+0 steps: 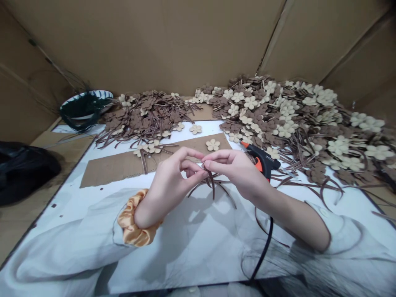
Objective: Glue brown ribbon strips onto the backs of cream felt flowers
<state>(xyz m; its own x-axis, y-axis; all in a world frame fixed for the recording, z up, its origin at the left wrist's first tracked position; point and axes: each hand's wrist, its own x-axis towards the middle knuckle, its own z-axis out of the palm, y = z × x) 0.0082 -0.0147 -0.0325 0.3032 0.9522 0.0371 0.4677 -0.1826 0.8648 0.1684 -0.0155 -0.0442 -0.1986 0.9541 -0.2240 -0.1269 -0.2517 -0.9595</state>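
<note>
Over the white board, my left hand [173, 181] and my right hand [238, 171] meet fingertip to fingertip. Both pinch a thin brown ribbon [211, 181] whose ends hang down below the fingers; the part between the fingertips is mostly hidden. Just behind the hands, a cream felt flower [213, 144] lies on a strip of cardboard [108, 167]. A black and orange glue gun [261, 159] rests beyond my right hand, its orange tip pointing to the upper left. More loose brown ribbons [227, 194] lie beneath the hands.
Brown flowers with ribbons are heaped at the back left [151, 111]; a larger pile of cream and brown flowers [278, 107] fills the right. A bowl of dark green strands [85, 109] and a black bag [24, 171] stand left. The glue gun's cable [264, 247] runs toward me. Cardboard walls [173, 41] enclose the back.
</note>
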